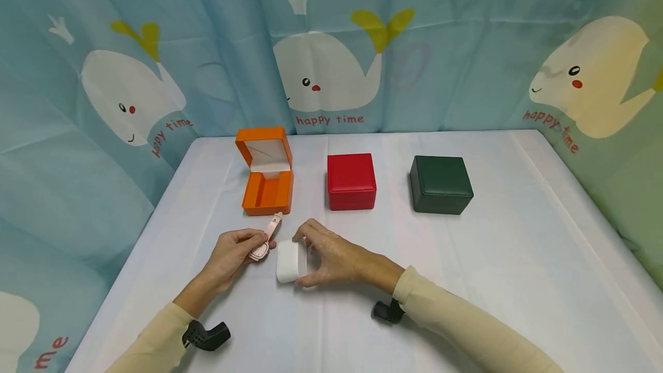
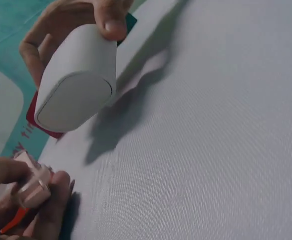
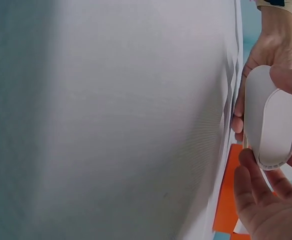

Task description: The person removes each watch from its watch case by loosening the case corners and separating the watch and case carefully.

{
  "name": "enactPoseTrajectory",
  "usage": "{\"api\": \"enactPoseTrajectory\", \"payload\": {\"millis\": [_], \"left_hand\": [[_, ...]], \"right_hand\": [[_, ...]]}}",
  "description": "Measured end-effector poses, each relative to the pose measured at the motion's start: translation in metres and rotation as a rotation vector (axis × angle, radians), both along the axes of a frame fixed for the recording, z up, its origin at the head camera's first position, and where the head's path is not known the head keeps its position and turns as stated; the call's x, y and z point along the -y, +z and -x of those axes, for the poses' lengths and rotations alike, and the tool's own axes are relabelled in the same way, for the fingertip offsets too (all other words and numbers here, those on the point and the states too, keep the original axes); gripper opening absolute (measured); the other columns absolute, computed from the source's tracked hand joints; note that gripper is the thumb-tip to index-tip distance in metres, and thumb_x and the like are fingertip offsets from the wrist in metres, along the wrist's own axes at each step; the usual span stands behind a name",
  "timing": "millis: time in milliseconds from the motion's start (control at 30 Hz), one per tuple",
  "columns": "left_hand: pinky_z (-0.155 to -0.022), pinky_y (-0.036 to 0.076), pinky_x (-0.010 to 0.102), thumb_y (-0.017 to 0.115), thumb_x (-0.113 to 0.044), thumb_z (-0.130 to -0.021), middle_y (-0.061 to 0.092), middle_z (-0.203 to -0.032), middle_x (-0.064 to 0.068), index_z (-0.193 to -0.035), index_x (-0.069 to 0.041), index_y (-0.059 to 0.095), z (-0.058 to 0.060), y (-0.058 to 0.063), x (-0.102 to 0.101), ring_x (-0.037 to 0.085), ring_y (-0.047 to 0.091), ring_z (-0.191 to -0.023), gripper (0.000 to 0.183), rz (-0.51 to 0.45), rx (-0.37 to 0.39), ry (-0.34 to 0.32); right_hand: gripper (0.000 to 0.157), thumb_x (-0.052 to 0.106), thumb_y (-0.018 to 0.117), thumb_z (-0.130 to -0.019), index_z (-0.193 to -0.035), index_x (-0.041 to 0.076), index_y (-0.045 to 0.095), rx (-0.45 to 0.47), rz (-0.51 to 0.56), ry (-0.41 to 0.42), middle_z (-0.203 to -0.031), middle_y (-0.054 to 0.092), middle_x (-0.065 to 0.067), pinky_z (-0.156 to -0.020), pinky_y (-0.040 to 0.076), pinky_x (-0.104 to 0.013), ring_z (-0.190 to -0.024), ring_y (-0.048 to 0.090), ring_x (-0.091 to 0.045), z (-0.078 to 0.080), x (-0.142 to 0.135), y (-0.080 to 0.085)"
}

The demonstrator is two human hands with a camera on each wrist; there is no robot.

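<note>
- Table (image 1: 518, 258) under white cloth, with a fabric backdrop (image 1: 223, 88) of white whales rising behind its far edge.
- Towards that far edge, from the far left corner rightward, sit an open orange box (image 1: 252, 191), a closed red box (image 1: 351, 180) and a closed green box (image 1: 443, 183).
- The left hand (image 1: 233, 255) pinches a pale pink strap (image 1: 273, 227), a narrow grip, nearer the left edge than the right.
- The right hand (image 1: 336, 255) spans wider, holding a white case (image 1: 288, 261) between thumb and fingers, left of the table's middle.
- The strap's long axis slants: slim tip towards the far edge by the orange box, broad end towards the near left corner.
- The white case's longer side runs near to far, one flat rounded end facing left; whether it touches the cloth, I cannot tell.
</note>
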State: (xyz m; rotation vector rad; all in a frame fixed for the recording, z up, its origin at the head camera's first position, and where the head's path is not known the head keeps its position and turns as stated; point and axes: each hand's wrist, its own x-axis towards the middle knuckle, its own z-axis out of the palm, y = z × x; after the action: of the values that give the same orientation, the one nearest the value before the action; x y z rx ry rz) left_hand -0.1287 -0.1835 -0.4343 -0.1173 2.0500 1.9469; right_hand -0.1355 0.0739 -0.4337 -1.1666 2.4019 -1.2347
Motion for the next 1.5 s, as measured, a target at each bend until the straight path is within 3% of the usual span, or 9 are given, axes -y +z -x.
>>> {"api": "enactPoseTrajectory", "payload": {"millis": [267,467,600,767,933,1167,1333,1500], "left_hand": [[-0.069,0.048,0.022,0.073,-0.016,-0.096,0.07,-0.101,0.005,-0.123,0.011,0.067,0.0,0.006,0.0,0.009,0.057,-0.082,0.038,0.21,-0.032,0.086],[-0.078,0.049,0.018,0.073,-0.014,-0.096,0.072,-0.114,0.017,-0.12,0.011,0.069,-0.004,0.008,0.011,0.016,0.062,-0.101,0.035,0.402,-0.124,0.067],[-0.073,0.052,0.021,0.074,-0.011,-0.093,0.074,-0.104,0.017,-0.113,0.011,0.072,-0.004,0.008,0.013,0.021,0.065,-0.095,0.029,0.475,-0.185,0.029],[-0.071,0.052,0.025,0.076,-0.01,-0.091,0.073,-0.097,0.011,-0.105,0.006,0.074,-0.005,0.009,0.011,0.022,0.062,-0.089,0.021,0.505,-0.193,0.007],[-0.067,0.055,0.025,0.074,-0.002,-0.089,0.072,-0.091,0.013,-0.101,0.01,0.072,-0.005,0.009,0.011,0.02,0.066,-0.078,0.017,0.477,-0.212,-0.029],[-0.065,0.052,0.024,0.073,0.002,-0.088,0.071,-0.087,0.01,-0.097,0.009,0.072,-0.002,0.008,0.012,0.021,0.064,-0.079,0.011,0.597,-0.302,-0.069],[-0.067,0.052,0.025,0.07,0.001,-0.089,0.071,-0.086,0.008,-0.101,0.008,0.072,-0.001,0.007,0.011,0.019,0.064,-0.077,0.014,0.654,-0.331,-0.083],[-0.072,0.053,0.032,0.068,-0.008,-0.092,0.069,-0.1,0.011,-0.119,0.006,0.067,-0.002,0.01,0.009,0.022,0.064,-0.085,0.03,0.7,-0.375,-0.061]], "right_hand": [[0.065,0.021,0.094,-0.074,-0.123,0.012,0.051,0.047,-0.027,-0.006,-0.121,0.049,0.003,-0.088,0.051,-0.024,-0.107,0.056,-0.012,-0.001,-0.001,0.002],[0.064,0.023,0.093,-0.076,-0.124,0.014,0.05,0.049,-0.032,0.018,-0.122,0.051,0.004,-0.09,0.049,-0.022,-0.109,0.056,-0.01,-0.004,0.004,0.0],[0.064,0.025,0.093,-0.076,-0.124,0.015,0.051,0.023,-0.059,0.016,-0.123,0.052,0.005,-0.091,0.048,-0.021,-0.109,0.057,-0.01,-0.005,0.005,0.0],[0.064,0.025,0.093,-0.076,-0.124,0.013,0.051,-0.012,-0.049,0.007,-0.122,0.053,0.003,-0.091,0.048,-0.021,-0.108,0.057,-0.013,-0.004,0.006,0.0],[0.064,0.023,0.093,-0.076,-0.123,0.012,0.051,-0.043,-0.029,-0.018,-0.121,0.054,0.001,-0.09,0.049,-0.022,-0.107,0.057,-0.014,-0.003,0.007,0.0],[0.063,0.023,0.092,-0.077,-0.123,0.012,0.051,-0.045,-0.028,-0.037,-0.121,0.054,0.001,-0.089,0.05,-0.022,-0.107,0.056,-0.012,-0.002,0.006,-0.001],[0.063,0.024,0.092,-0.077,-0.124,0.012,0.052,-0.052,-0.038,-0.037,-0.123,0.054,0.001,-0.091,0.05,-0.022,-0.108,0.056,-0.013,0.0,0.005,-0.001],[0.064,0.024,0.092,-0.077,-0.125,0.01,0.052,-0.077,-0.029,-0.032,-0.124,0.055,-0.001,-0.091,0.05,-0.024,-0.108,0.056,-0.014,0.0,0.006,0.0]]}}
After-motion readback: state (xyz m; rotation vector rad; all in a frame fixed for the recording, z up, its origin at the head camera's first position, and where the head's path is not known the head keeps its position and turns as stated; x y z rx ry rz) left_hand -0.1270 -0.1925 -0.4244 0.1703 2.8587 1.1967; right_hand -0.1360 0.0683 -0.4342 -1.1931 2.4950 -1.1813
